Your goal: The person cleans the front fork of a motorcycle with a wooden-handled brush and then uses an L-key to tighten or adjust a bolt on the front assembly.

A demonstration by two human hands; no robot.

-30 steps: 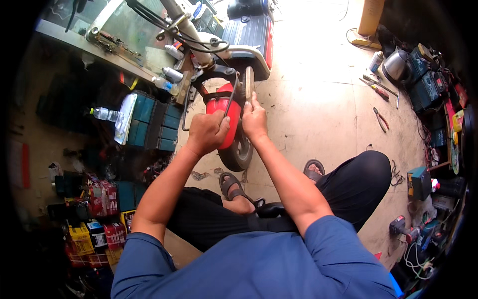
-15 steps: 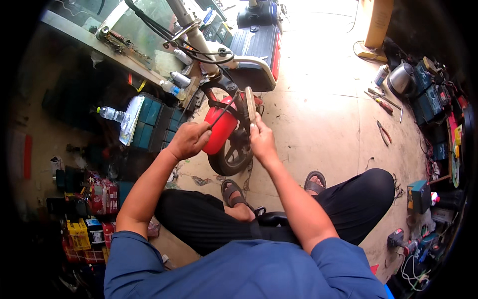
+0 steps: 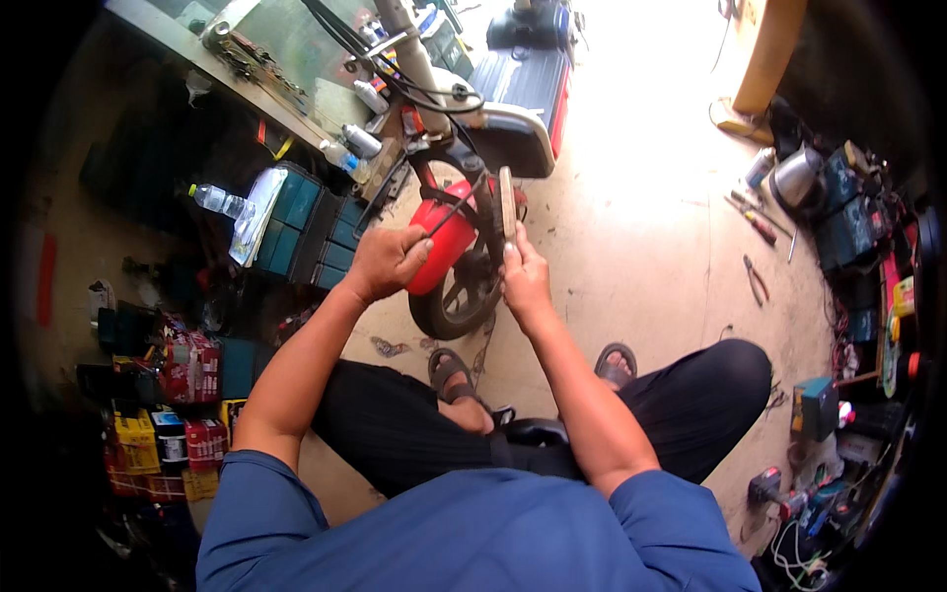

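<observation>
A motorbike stands in front of me with a red front mudguard over the front wheel. My left hand is closed around a dark cable or thin part beside the red mudguard. My right hand grips a flat pale oblong part held upright next to the fork. The handlebar stem and black cables rise above both hands. I sit low, legs in black trousers, sandalled feet by the wheel.
Stacked teal boxes and plastic bottles lie at the left. Red and yellow packs fill the lower left. Pliers, screwdrivers and a metal kettle lie on the concrete floor at right, with batteries and cables beyond.
Both hands have stayed at the front wheel; my left hand shifted lower left off the mudguard's top onto the cable, and the view tilted slightly downward.
</observation>
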